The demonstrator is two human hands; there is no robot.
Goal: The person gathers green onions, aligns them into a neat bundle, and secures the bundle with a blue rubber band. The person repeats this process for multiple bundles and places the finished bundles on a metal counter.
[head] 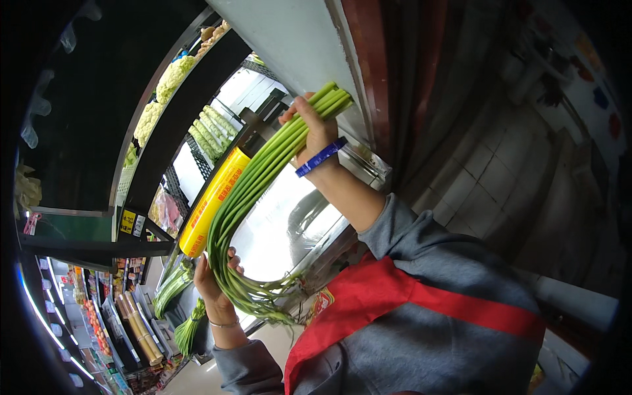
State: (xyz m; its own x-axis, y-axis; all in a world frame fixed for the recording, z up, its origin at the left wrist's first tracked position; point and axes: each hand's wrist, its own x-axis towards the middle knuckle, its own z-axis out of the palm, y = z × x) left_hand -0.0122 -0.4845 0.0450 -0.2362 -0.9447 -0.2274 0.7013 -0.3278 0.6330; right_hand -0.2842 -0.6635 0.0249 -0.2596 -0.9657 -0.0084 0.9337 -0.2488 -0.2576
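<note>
A long bundle of green garlic scapes [266, 158] curves between my two hands. My right hand [318, 128] grips it near the cut, pale-green ends, and a blue ring like a tape roll [321, 157] circles that wrist. Lower down, my left hand [215, 281] cups the bend, its thumb on one side and its fingertips on the other; a thin bracelet [224, 324] sits on the wrist. Beyond the bend, the thin tips trail toward my red apron [360, 296]. Under the bundle lies a shiny, film-covered surface [281, 222], beside a yellow roll [215, 202] bearing red writing.
Bunches of green vegetables [190, 321] lie by my left forearm. Ahead are produce racks with cauliflower [173, 76] and wrapped pale-green vegetables [212, 131]. A light-coloured panel [296, 44] stands beyond my right hand. Store shelves [94, 321] and a tiled floor [474, 182] show farther off.
</note>
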